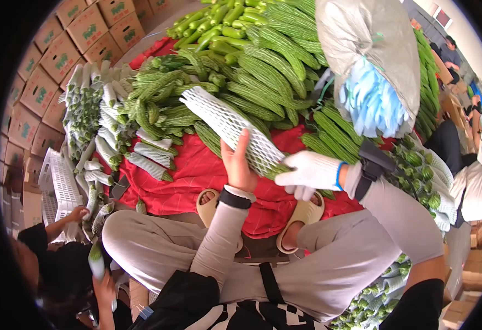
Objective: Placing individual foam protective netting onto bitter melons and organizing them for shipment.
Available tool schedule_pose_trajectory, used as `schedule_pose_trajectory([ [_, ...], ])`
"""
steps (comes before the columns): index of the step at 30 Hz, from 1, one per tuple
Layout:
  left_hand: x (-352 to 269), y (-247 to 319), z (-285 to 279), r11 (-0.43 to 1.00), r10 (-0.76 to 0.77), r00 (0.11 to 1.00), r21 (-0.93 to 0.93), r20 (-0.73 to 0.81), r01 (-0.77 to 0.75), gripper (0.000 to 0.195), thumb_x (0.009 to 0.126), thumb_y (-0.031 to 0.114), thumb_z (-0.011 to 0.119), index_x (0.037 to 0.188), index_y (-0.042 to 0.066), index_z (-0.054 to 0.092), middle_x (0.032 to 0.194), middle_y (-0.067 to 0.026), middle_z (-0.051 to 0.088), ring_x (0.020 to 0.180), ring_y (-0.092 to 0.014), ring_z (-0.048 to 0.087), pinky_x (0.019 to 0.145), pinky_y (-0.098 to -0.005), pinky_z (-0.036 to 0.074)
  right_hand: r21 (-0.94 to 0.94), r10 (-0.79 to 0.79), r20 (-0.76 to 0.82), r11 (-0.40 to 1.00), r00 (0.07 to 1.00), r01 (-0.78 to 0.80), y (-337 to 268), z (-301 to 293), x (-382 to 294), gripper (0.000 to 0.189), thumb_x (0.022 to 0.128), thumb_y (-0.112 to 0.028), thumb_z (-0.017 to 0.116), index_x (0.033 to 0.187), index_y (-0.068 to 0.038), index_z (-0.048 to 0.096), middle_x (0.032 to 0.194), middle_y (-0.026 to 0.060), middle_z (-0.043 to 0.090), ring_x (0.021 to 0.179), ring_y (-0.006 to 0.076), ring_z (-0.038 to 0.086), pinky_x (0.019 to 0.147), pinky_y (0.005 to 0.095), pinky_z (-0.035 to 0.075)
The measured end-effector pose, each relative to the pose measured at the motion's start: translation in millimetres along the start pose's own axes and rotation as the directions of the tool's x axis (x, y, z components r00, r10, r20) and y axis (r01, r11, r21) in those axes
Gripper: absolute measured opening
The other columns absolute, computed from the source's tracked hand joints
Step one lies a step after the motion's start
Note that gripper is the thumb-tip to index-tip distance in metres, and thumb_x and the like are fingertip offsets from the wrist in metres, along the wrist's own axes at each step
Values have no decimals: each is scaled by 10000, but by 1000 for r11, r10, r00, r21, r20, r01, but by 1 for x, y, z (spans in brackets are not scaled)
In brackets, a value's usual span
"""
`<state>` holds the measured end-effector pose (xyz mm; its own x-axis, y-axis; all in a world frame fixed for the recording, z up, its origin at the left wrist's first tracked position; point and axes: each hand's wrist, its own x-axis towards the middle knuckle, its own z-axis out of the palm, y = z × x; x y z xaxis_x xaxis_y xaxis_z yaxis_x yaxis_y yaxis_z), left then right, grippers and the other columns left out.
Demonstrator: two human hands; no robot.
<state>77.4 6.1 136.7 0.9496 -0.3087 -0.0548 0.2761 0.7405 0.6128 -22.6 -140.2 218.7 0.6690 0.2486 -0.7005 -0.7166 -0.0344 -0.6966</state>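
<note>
A white foam mesh sleeve [230, 123] covers most of a ridged green gourd [274, 170], whose end shows at the lower right. My bare left hand [239, 163] holds the sleeved gourd from below, thumb along the mesh. My right hand [307, 171], in a white knit glove, grips the gourd's exposed end. Beyond them lies a pile of bare ridged gourds [261, 74]. Several sleeved gourds [150, 161] rest on the red cloth [175, 185] to the left. A large sack [369, 33] of light blue strips [371, 99] stands at the upper right.
Smooth light green vegetables [224, 20] are heaped at the back. Printed cartons [61, 62] are stacked at left, beyond more sleeved vegetables [82, 111] and a white plastic crate [61, 185]. A co-worker [71, 272] sits close at lower left, another person [478, 177] at right. Sleeved vegetables [422, 165] lie right.
</note>
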Motion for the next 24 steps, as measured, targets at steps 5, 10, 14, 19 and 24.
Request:
schedule_pose_trajectory([
  [5, -9, 1, 11, 996, 76, 997, 44, 20, -77, 368, 898, 21, 646, 1220, 52, 471, 1090, -34, 597, 952, -122, 580, 849, -286, 477, -182, -32, -216, 983, 976, -8, -3, 20, -12, 372, 881, -314, 688, 910, 42, 583, 724, 90, 621, 508, 143, 583, 430, 285, 477],
  [10, -15, -10, 11, 993, 76, 997, 93, 14, -77, 395, 877, -3, 656, 1213, 43, 454, 1073, -42, 600, 933, -119, 586, 831, -278, 485, -137, -171, -310, 981, 935, 134, 5, 30, -9, 343, 882, -304, 679, 880, 31, 605, 710, 94, 629, 517, 146, 601, 431, 280, 487],
  [14, -18, -21, 8, 989, 55, 998, 135, 6, -55, 474, 841, -32, 673, 1236, 41, 421, 1095, -59, 585, 945, -136, 588, 827, -288, 493, -239, -261, -412, 955, 873, 173, 4, 34, -7, 319, 874, -272, 672, 910, 38, 608, 712, 109, 645, 524, 156, 623, 439, 281, 507],
  [19, -32, -31, 20, 989, -101, 995, 106, 8, 99, 545, 804, -58, 682, 1257, 34, 393, 1084, -77, 578, 943, -165, 597, 822, -305, 505, -182, -268, -490, 962, 830, 204, 5, 38, -5, 312, 872, -256, 665, 903, 50, 612, 699, 113, 650, 527, 175, 635, 451, 286, 518],
  [24, -28, -28, 15, 993, -109, 992, 42, 57, 106, 392, 848, -45, 618, 1185, 44, 440, 1008, -85, 606, 838, -188, 633, 706, -326, 546, -280, -292, -347, 939, 891, 198, -3, 18, 0, 327, 857, -254, 677, 913, 66, 636, 709, 150, 662, 536, 188, 641, 509, 288, 542],
])
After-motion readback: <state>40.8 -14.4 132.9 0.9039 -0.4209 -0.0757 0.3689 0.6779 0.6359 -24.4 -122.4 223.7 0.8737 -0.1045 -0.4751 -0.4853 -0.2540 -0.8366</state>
